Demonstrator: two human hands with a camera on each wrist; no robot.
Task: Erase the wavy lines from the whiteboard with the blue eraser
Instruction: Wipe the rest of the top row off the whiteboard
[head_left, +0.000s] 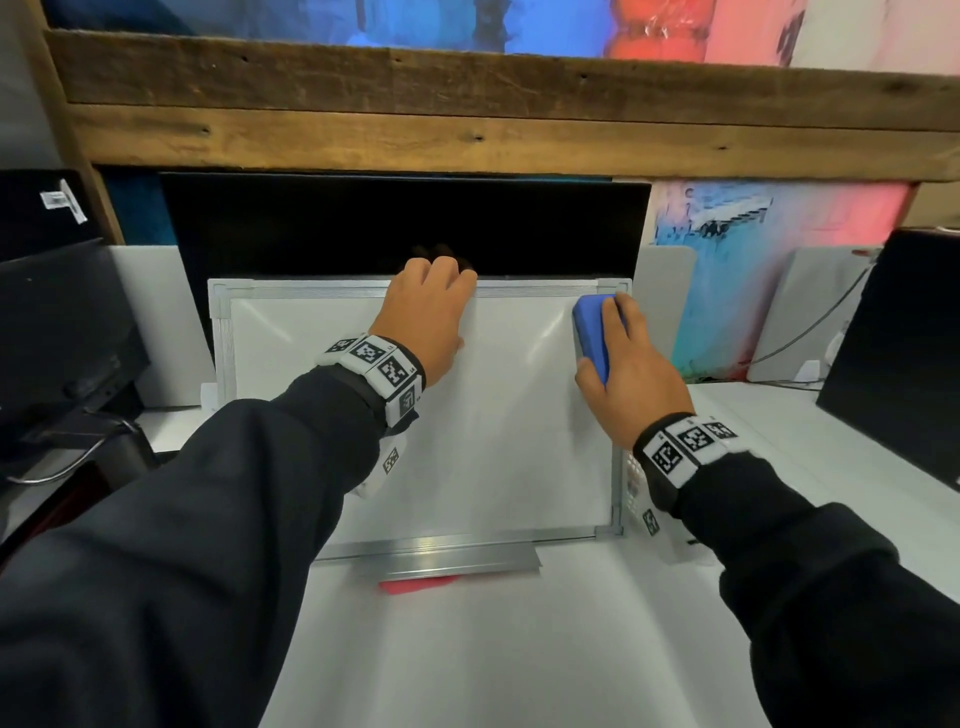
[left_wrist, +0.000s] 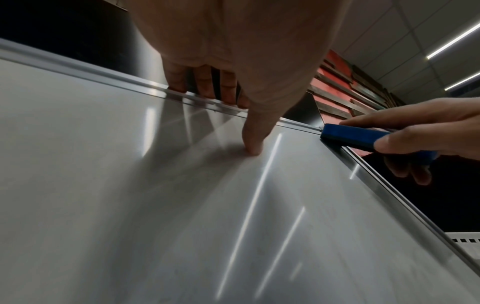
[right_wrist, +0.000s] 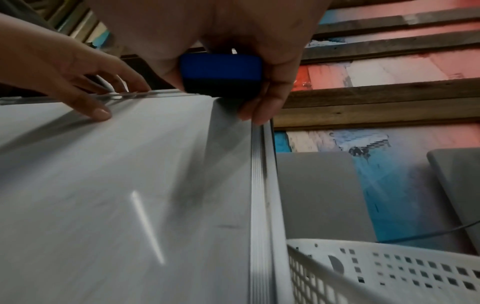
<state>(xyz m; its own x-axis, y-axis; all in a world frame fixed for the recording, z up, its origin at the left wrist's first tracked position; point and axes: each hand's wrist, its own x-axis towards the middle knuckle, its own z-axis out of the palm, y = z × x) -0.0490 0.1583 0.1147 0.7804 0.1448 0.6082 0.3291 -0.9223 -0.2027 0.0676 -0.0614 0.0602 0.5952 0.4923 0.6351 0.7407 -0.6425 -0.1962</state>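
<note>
The white, aluminium-framed whiteboard (head_left: 415, 415) leans upright on the white bench (head_left: 519, 649), directly under both hands. The left hand (head_left: 428, 317) hooks its fingers (left_wrist: 202, 82) over the board's top rail, thumb pressed flat on the writing surface. Well to its right, the right hand (head_left: 631, 364) grips the blue rectangular foam eraser (head_left: 595, 332), pressed against the board's upper right corner. A white perforated plastic basket (right_wrist: 389, 271) sits just beside the board, below the right hand.

whiteboard (head_left: 363, 415) propped on surface (head_left: 467, 649) | eraser (head_left: 592, 332) at its upper right corner | basket (right_wrist: 389, 271) set just right
</note>
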